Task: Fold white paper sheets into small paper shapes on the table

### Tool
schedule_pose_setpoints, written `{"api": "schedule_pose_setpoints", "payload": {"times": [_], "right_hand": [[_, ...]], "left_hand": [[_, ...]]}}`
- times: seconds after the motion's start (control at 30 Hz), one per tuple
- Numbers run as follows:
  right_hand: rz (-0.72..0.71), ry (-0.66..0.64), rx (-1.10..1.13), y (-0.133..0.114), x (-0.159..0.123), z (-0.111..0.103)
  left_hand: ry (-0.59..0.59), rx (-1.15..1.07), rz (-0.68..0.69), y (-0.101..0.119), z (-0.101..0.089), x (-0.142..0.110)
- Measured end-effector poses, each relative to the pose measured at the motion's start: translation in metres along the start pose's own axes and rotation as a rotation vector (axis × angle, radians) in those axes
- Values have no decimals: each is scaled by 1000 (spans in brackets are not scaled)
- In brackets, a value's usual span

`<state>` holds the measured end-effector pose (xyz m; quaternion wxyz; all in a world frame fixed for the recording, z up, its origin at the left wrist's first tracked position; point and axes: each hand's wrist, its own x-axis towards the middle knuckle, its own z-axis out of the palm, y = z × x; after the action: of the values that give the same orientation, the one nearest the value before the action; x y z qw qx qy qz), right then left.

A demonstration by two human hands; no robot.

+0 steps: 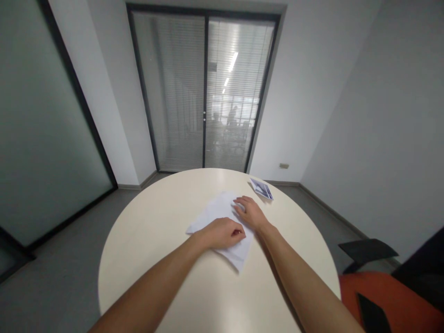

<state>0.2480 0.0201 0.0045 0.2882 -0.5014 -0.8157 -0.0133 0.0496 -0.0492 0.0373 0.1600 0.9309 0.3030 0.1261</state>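
A white sheet of paper (239, 260), folded into a roughly triangular outline, lies flat on the round cream table (145, 240). My left hand (224, 232) rests on the middle of the paper in a loose fist, its fingers curled in and the thumb side toward me. Nothing shows between those fingers. Just beyond it to the right, my right hand (251, 212) lies over the paper's right edge. Its fingers reach out to the left, slightly apart, touching the sheet. The two hands cover much of the paper's right half.
Near the table's far right edge lies a folded printed card (262, 188) with a picture on it. An orange chair (378, 291) with black armrests stands at the right. Behind the table are a glass partition with blinds (173, 92) and white walls.
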Motion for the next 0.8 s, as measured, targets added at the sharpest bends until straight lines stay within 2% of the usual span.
{"api": "schedule_pose_setpoints", "payload": {"times": [0.07,0.2,0.3,0.4,0.5,0.57,0.67,0.8], "right_hand": [[-80,-60,37,-2,-1,4],[-157,-212,84,-8,-5,14],[-103,-275,-1,-12,-7,17],[24,-289,-113,-19,-6,7],[147,-248,-170,-30,-5,-8],[108,-206,-125,-39,-5,-11],[20,-202,12,-53,-5,-1],[67,-319,84,-65,-6,19]], "left_hand": [[29,42,-70,-4,1,0],[167,205,-250,-19,7,0],[156,270,-409,-35,14,-2],[100,246,-598,-49,17,-6],[12,186,-503,-57,12,-11],[-18,159,-400,-58,8,-12],[-2,144,-316,-56,7,-11],[20,166,-352,-54,15,-6]]}}
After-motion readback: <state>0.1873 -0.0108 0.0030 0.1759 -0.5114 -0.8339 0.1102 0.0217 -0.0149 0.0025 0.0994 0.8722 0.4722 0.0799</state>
